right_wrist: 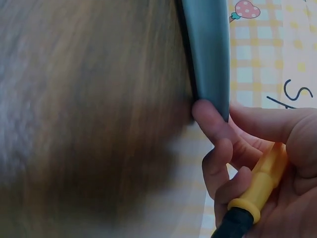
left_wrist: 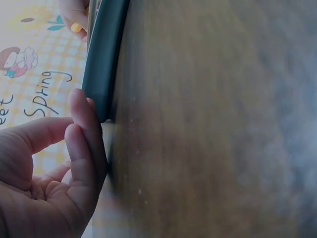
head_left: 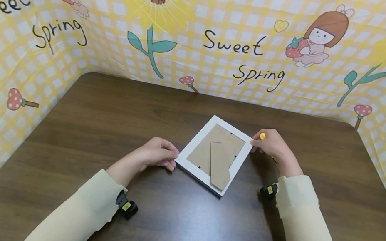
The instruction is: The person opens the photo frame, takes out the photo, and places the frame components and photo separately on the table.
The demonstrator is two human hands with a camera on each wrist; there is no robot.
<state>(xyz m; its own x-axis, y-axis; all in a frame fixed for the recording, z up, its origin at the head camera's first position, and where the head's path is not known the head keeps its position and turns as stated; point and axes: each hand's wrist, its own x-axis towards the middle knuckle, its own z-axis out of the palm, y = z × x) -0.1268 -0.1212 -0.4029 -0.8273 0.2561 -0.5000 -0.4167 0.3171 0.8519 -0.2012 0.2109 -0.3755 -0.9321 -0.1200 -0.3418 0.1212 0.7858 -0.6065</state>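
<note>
A picture frame point(head_left: 197, 139) is held back side up over the table, showing its white border, brown backing board point(head_left: 200, 153) and cardboard stand leg point(head_left: 219, 169). My left hand point(head_left: 155, 152) pinches its left corner, thumb above and fingers below. At the opposite, right corner, my right hand point(head_left: 272, 143) grips the frame between thumb and index finger. That same hand also keeps a tool with a yellow and black handle point(right_wrist: 265, 181) in its palm under the other fingers; the tool's working end is hidden. The wrist views show the frame's dark side edge point(left_wrist: 105, 64).
The brown wooden table point(head_left: 116, 104) spreads around the frame on all sides. A yellow checked cloth point(head_left: 232, 17) printed with flowers and words stands along its back and sides. Black wrist cameras point(head_left: 128, 207) sit on both sleeves.
</note>
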